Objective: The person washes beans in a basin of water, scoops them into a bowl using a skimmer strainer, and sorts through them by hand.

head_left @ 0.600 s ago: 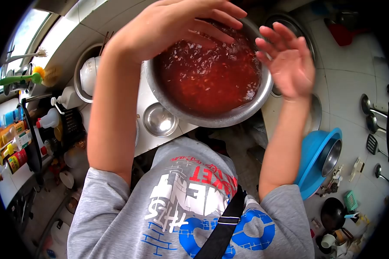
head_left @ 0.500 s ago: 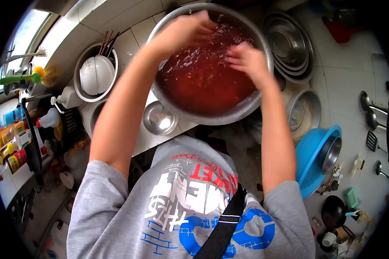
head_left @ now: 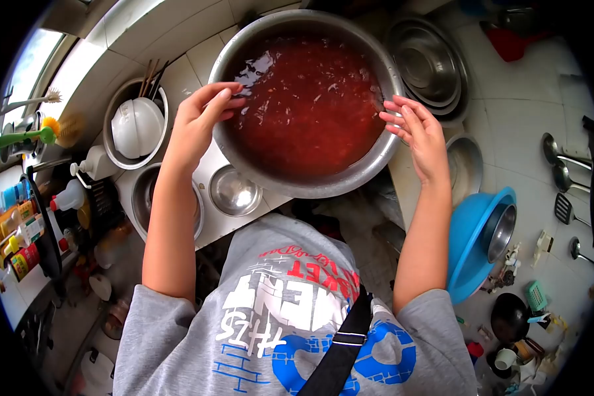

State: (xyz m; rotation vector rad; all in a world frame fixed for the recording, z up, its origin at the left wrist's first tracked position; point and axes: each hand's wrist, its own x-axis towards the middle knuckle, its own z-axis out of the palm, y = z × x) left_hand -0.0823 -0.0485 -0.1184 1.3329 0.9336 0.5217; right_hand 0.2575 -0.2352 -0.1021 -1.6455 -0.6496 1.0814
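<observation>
Left hand (head_left: 201, 122) and right hand (head_left: 421, 135) empty, grip loose and part-wide, flanking the steel basin (head_left: 323, 189) at the desk (head_left: 212, 231); a rim knock could slop red liquid (head_left: 307, 112) into the small bowl (head_left: 235, 191).

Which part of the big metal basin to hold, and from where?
Its rim, at opposite points, coming from left and right together: the big metal basin is wide and round, no handle shows, and it holds plenty of red liquid, so a one-sided lift would likely tip it.
</observation>
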